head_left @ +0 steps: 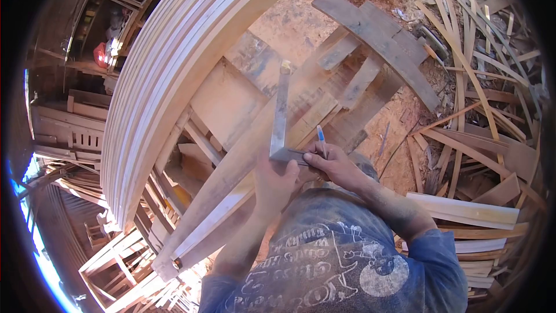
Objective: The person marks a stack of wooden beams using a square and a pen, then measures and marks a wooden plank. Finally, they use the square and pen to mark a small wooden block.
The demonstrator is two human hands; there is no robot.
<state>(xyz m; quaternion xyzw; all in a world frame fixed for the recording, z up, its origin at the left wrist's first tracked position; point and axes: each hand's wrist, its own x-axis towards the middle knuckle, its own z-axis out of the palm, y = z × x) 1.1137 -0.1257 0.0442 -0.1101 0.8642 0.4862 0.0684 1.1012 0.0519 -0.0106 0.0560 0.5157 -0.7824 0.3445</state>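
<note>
- Far left, a big stack of curved boards (pixel 174 75) arcs from the top of the view down toward the lower left, standing well apart from both hands.
- Next across, a long wooden plank (pixel 231 191) runs diagonally from the lower left up toward the right; its long axis passes right under the hands.
- The left hand (pixel 272 179) presses down on the plank, fingers wrapped around the heel of a metal try square (pixel 282 122). The square's blade points up and away from the hand, crossing the plank's line.
- Just to the right and touching the square's stock, the right hand (pixel 333 165) pinches a blue pen (pixel 320 137) between its fingers, tip upright above the knuckles. This hand is the nearer one to the square's edge; the pen sits just beside the blade's base.
- Beyond the hands lies a rough pallet-like frame (pixel 370 52) on the sawdust floor (pixel 289 20).
- Far right, loose offcut strips (pixel 480 81) lie scattered in a heap.
</note>
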